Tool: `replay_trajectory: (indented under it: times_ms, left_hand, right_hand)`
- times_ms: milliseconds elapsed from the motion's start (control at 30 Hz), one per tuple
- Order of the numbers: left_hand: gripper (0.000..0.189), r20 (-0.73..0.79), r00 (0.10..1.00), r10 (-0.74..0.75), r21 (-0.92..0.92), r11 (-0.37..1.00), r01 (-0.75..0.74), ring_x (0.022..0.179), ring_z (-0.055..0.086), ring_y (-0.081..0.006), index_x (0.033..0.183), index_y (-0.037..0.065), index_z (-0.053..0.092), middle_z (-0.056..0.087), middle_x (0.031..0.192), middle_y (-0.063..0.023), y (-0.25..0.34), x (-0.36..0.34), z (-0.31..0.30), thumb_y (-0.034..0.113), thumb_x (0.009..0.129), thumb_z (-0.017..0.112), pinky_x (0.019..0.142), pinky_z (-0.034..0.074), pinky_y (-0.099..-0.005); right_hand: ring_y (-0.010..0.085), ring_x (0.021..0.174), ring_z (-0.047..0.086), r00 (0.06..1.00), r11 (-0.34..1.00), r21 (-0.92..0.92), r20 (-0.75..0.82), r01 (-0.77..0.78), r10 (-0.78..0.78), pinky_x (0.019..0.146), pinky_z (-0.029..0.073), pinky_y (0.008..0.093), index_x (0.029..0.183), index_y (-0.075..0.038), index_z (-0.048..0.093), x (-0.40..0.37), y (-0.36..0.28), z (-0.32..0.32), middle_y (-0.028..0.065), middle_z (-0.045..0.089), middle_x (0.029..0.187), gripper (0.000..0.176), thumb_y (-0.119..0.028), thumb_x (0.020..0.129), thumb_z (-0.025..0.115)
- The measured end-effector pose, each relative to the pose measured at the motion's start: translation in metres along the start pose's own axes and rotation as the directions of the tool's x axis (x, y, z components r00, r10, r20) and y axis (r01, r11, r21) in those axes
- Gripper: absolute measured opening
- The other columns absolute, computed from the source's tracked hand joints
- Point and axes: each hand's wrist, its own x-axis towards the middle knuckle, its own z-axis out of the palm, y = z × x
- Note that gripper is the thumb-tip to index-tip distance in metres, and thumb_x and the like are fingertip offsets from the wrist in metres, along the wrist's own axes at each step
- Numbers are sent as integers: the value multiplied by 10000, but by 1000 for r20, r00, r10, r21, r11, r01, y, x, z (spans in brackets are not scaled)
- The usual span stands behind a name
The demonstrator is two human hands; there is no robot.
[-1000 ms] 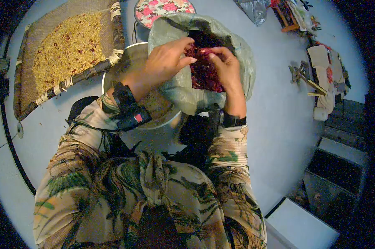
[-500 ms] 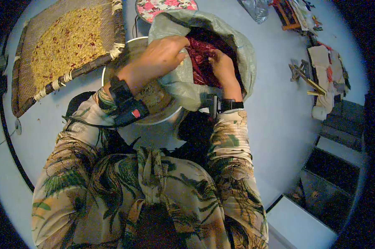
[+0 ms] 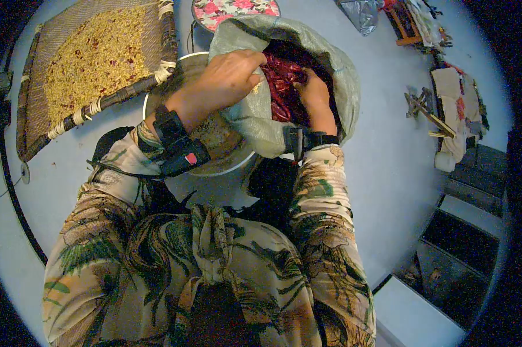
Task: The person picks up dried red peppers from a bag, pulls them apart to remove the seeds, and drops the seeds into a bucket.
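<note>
A pale green woven sack (image 3: pixel 345 87) stands in front of me with its mouth rolled wide. Glossy dark red dried chilies (image 3: pixel 279 87) fill the part I can see into. My left hand (image 3: pixel 232 72) lies over the sack's left rim, fingers bent inward and thumb outside, closed on the edge. Inside the mouth, my right hand (image 3: pixel 316 95) is closed on some of the chilies; its fingertips are partly hidden among them. Black straps with small devices circle both wrists.
A round metal basin (image 3: pixel 217 136) sits under my left forearm, partly behind the sack. To the left lies a woven tray (image 3: pixel 27 115) of yellow seeds with red flecks. Beyond the sack is a floral stool (image 3: pixel 235 10); cloths (image 3: pixel 449 92) lie at right.
My right hand has turned and its fingers have closed further among the chilies. The left hand stays at the sack's rim. The whole view has shifted slightly.
</note>
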Motion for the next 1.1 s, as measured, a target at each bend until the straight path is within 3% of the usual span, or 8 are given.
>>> replay_trajectory:
  times_ms: [133, 233, 433, 633, 733, 867, 967, 1100]
  left_hand:
    - [380, 8, 1000, -14, 3, 1000, 14, 1146, 552, -361, 1199, 65, 569, 597, 1214, -176, 1, 1, -3, 253, 870, 595, 980, 436, -454]
    - [384, 35, 999, -40, 4, 999, 40, 1139, 554, -362, 1202, 66, 567, 598, 1209, -176, 2, 4, -5, 261, 873, 594, 972, 441, -457]
    - [381, 50, 998, -31, 26, 999, 30, 1134, 555, -360, 1195, 57, 551, 596, 1196, -185, 3, 5, -8, 243, 866, 598, 954, 449, -465]
    - [377, 92, 994, -58, 16, 998, 57, 1158, 538, -353, 1188, 42, 525, 586, 1198, -198, 7, 5, -11, 197, 854, 606, 969, 429, -464]
    - [368, 53, 998, -17, 18, 1000, 16, 1135, 550, -355, 1185, 47, 534, 592, 1189, -188, 2, 2, -7, 211, 862, 599, 955, 438, -463]
    - [369, 54, 999, -6, 33, 999, 4, 1092, 579, -359, 1183, 61, 557, 606, 1173, -178, 3, 4, -10, 253, 870, 594, 928, 467, -457]
    - [379, 68, 998, -19, 49, 999, 16, 1098, 578, -357, 1190, 59, 557, 604, 1182, -177, 6, 3, -10, 254, 868, 595, 937, 463, -455]
    - [391, 114, 992, -52, 19, 999, 50, 1125, 561, -359, 1202, 54, 556, 596, 1202, -177, 4, 4, -9, 257, 870, 593, 959, 449, -461]
  right_hand:
    - [388, 980, 624, 987, 990, -43, -76, 137, -140, 845, 516, 474, 1245, -182, 570, 0, -13, 1, 188, 650, 1045, 499, -307, 791, 737]
    - [368, 1056, 602, 988, 984, -107, -56, 140, -147, 903, 482, 453, 1238, -135, 578, -4, -24, 3, 160, 653, 1120, 507, -276, 784, 752]
    - [380, 1062, 604, 998, 983, -174, 41, 53, -46, 891, 496, 467, 1231, -119, 575, 1, -30, 12, 191, 648, 1122, 471, -272, 810, 721]
    - [389, 1056, 603, 993, 976, -214, 103, -35, 58, 880, 503, 469, 1210, -92, 578, 5, -33, 6, 193, 638, 1127, 359, -114, 851, 584]
    - [401, 1074, 575, 992, 978, -210, -129, -8, -20, 899, 495, 462, 1177, -88, 606, 2, -37, 8, 209, 600, 1177, 359, -66, 819, 582]
    - [387, 1146, 519, 889, 899, -209, -176, 386, -423, 953, 455, 455, 1127, -110, 651, 8, -31, 34, 202, 567, 1235, 352, -44, 789, 581]
    - [377, 1164, 498, 877, 850, -347, -130, 396, -462, 989, 404, 496, 1142, -117, 651, 10, -27, 52, 197, 557, 1226, 310, -137, 872, 500]
    - [377, 1185, 482, 912, 858, -397, -109, 325, -395, 1002, 385, 505, 1137, -130, 659, 16, -23, 62, 196, 538, 1260, 305, -160, 880, 497]
